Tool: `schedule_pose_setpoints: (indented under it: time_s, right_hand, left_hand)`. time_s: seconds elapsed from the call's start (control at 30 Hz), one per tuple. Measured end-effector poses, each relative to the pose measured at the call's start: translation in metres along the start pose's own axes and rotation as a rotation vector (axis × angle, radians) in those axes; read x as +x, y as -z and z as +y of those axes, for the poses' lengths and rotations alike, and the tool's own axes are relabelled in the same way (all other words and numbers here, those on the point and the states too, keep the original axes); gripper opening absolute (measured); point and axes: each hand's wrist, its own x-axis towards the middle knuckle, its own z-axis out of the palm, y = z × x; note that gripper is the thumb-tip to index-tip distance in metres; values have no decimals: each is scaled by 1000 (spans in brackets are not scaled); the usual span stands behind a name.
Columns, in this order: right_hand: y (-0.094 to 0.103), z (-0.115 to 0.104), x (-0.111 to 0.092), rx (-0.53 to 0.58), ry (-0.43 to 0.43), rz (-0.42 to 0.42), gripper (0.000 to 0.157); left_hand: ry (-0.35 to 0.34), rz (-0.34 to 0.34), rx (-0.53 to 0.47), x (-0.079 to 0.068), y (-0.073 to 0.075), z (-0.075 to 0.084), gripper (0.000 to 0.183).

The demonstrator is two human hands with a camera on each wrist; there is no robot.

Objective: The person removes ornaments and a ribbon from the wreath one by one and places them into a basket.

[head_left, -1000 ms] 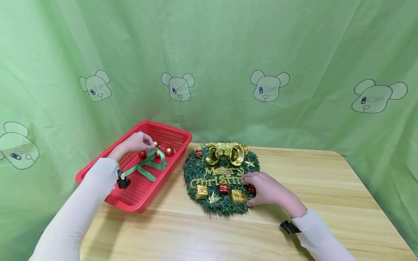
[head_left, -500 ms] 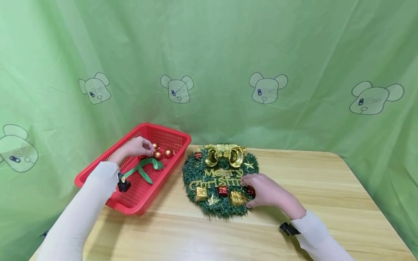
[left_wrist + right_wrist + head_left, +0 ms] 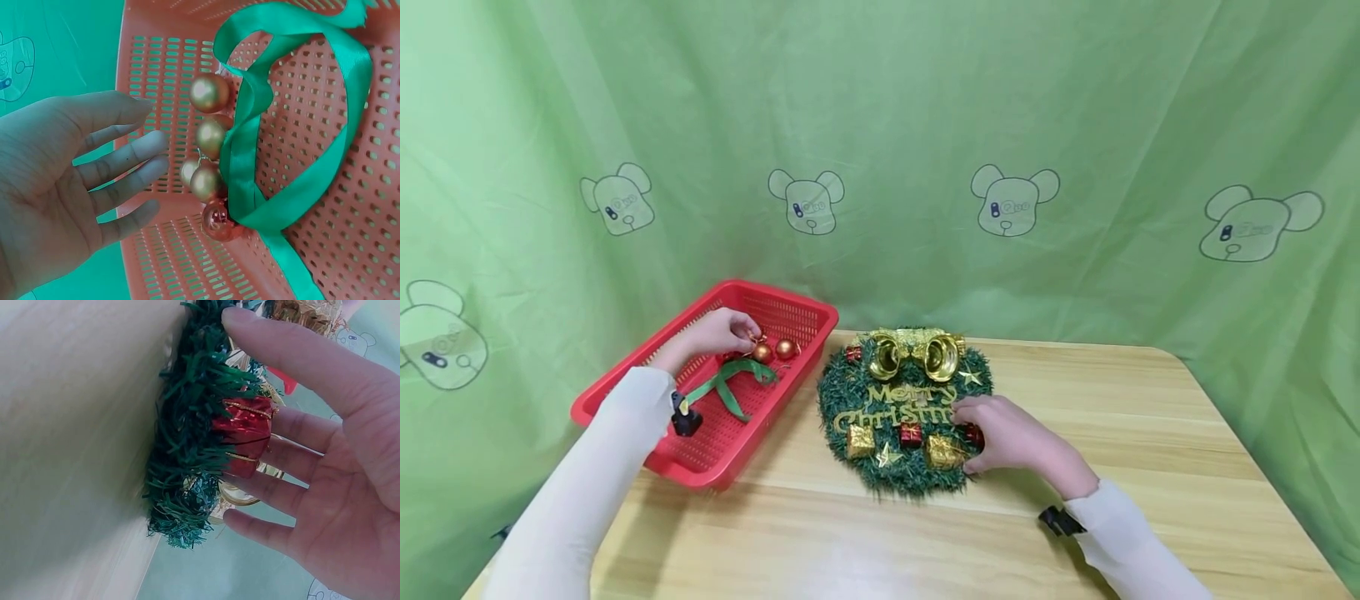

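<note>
Over the red plastic basket [image 3: 707, 475], my left hand [image 3: 722, 332] reaches in at the gold baubles [image 3: 762, 353]. In the left wrist view its fingers [image 3: 140, 150] are extended beside the baubles [image 3: 209, 94], with a gap between. A red bauble [image 3: 220, 220] sits in the same row. The green ribbon [image 3: 350, 94] lies looped in the basket. My right hand [image 3: 1009, 433] rests on the right edge of a green tinsel Christmas wreath [image 3: 895, 483]. Its thumb touches the tinsel, and its other fingers [image 3: 275, 487] extend around a small red drum ornament [image 3: 245, 431].
Gold bells [image 3: 940, 358], gold "Merry Christmas" lettering [image 3: 887, 417] and small gift boxes [image 3: 861, 440] decorate the wreath. It lies on a wooden table [image 3: 1150, 433], right of the basket. A green curtain [image 3: 895, 100] hangs behind.
My left hand has let go of the green ribbon, which has dropped lower in the basket. That hand now stands at the gold baubles. My right hand stays on the wreath.
</note>
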Motion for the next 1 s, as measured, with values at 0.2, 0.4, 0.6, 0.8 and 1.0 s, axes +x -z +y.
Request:
schedule_pose_setpoints:
  time_s: [0.2, 0.4, 0.6, 0.8, 1.0]
  right_hand:
    - [0, 5, -1, 28, 4, -12, 65]
    - [3, 14, -2, 56, 3, -33, 66]
    - [7, 23, 2, 68, -7, -57, 67]
    - [11, 31, 3, 86, 5, -89, 66]
    - [15, 36, 7, 87, 64, -111, 68]
  left_hand:
    - [-4, 31, -15, 7, -3, 11, 24]
    - [-46, 69, -14, 17, -6, 28, 22]
    - [-35, 122, -12, 27, -8, 35, 24]
    - [-88, 155, -10, 35, -14, 43, 28]
    - [-114, 156, -42, 37, -19, 60, 28]
